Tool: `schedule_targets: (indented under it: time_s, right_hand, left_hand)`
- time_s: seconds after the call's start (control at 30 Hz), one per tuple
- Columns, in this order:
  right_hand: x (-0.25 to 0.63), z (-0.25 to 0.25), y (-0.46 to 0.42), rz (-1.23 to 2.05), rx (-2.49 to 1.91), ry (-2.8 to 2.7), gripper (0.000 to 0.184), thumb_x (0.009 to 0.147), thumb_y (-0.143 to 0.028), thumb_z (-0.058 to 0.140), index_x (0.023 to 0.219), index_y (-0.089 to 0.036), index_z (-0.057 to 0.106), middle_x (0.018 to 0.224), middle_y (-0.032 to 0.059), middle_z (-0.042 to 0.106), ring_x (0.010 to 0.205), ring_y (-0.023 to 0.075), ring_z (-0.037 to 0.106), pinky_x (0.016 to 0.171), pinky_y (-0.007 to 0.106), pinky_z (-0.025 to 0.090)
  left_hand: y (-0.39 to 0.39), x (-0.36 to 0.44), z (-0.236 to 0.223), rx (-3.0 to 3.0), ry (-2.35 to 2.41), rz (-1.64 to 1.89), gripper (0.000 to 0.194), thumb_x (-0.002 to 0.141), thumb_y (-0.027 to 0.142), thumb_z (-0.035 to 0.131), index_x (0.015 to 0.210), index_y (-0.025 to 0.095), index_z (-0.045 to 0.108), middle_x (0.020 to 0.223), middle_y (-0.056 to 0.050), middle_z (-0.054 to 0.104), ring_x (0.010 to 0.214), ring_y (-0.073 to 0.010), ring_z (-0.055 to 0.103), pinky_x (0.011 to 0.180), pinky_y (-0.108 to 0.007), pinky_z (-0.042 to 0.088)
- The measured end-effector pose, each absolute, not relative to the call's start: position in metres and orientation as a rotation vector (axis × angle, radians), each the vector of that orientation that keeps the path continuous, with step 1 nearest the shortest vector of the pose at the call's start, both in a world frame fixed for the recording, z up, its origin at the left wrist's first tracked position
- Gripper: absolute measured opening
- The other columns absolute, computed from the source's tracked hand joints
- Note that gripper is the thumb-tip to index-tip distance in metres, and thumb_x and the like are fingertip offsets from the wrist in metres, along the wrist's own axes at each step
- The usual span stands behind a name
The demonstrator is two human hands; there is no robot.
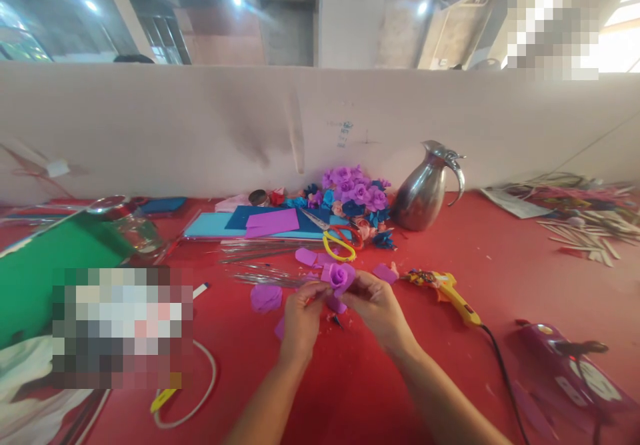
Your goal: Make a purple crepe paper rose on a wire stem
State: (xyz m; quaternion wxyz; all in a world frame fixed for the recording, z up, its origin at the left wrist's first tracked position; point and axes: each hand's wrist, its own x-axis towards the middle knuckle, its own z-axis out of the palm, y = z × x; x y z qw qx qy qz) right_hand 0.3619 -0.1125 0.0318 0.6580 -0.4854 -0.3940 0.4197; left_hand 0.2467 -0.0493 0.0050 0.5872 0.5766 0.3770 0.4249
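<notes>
A purple paper rose (339, 276) with a curled centre is held up between my two hands over the red table. My left hand (306, 305) pinches its lower left side. On the right, the fingers of my right hand (374, 299) are closed on its outer petals. Loose purple petals (266, 297) lie to the left of my left hand, and more petals (306, 256) lie just beyond the rose. Scissors (339, 245) with yellow and red handles rest behind it. To the right of my right hand lies a yellow glue gun (453, 295).
Finished paper flowers (353, 191) are heaped at the back beside a steel jug (425, 188). Coloured sheets (273, 221) and thin wires (270, 277) lie left of centre. A purple power strip (575, 368) sits at right, near the glue gun's black cord (500, 365). A glass jar (125, 221) stands left.
</notes>
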Motion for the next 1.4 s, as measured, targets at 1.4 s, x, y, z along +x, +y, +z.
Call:
schedule_targets:
  time_s: [1.4]
  right_hand:
    - [0.364, 0.029, -0.112, 0.979, -1.12, -0.879, 0.023, 0.067, -0.029, 0.073, 0.088, -0.019, 0.073, 0.079, 0.0036, 0.071, 0.074, 0.0187, 0.061, 0.072, 0.031, 0.047]
  left_hand:
    - [-0.05, 0.245, 0.01, 1.523, 0.746, 0.985, 0.021, 0.083, 0.026, 0.056, 0.076, 0.021, 0.075, 0.073, -0.003, 0.07, 0.069, -0.016, 0.061, 0.069, -0.027, 0.046]
